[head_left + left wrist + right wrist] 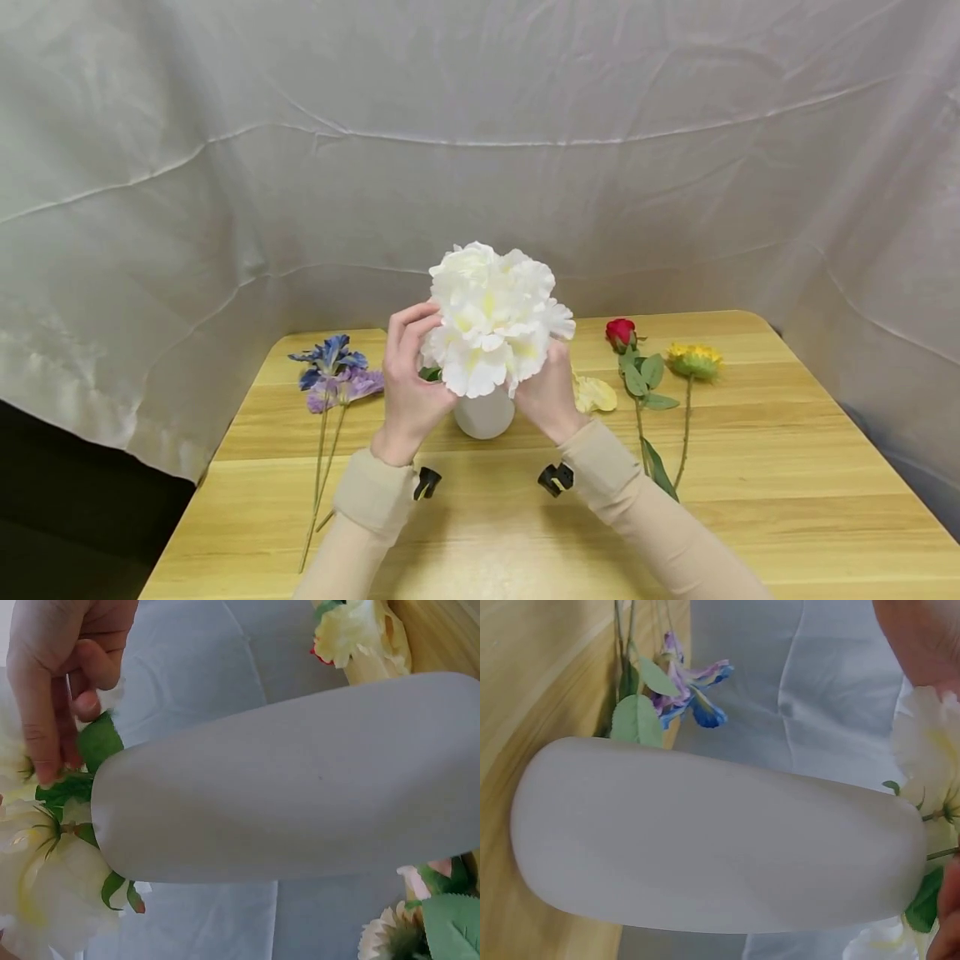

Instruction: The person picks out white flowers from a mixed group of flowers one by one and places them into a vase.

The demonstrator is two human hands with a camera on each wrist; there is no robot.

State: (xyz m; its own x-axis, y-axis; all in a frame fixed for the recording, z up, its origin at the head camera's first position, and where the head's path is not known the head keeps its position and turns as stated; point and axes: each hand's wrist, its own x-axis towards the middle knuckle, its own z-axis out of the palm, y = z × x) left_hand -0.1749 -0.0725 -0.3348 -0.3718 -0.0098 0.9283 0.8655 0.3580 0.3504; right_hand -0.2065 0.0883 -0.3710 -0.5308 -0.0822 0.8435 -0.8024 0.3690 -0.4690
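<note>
A bunch of white artificial flowers (491, 321) with yellow centres stands in a tall, smooth white vase (484, 417). My left hand (411, 375) holds the blooms from the left, fingers bent along the outer petals and thumb low beside them. On the other side my right hand (551, 392) reaches under the petals; the head view hides its fingertips. In the left wrist view, fingers of the right hand (71, 682) grip at the base of a bloom by the green leaves (97, 742), just above the rim of the vase (285, 787).
Blue and purple flowers (333, 371) lie on the wooden table (495, 533) at left. At right lie a red rose (621, 333), a yellow sunflower (694, 361) and a pale yellow flower (595, 394). Grey cloth (480, 183) hangs around the table's back and sides.
</note>
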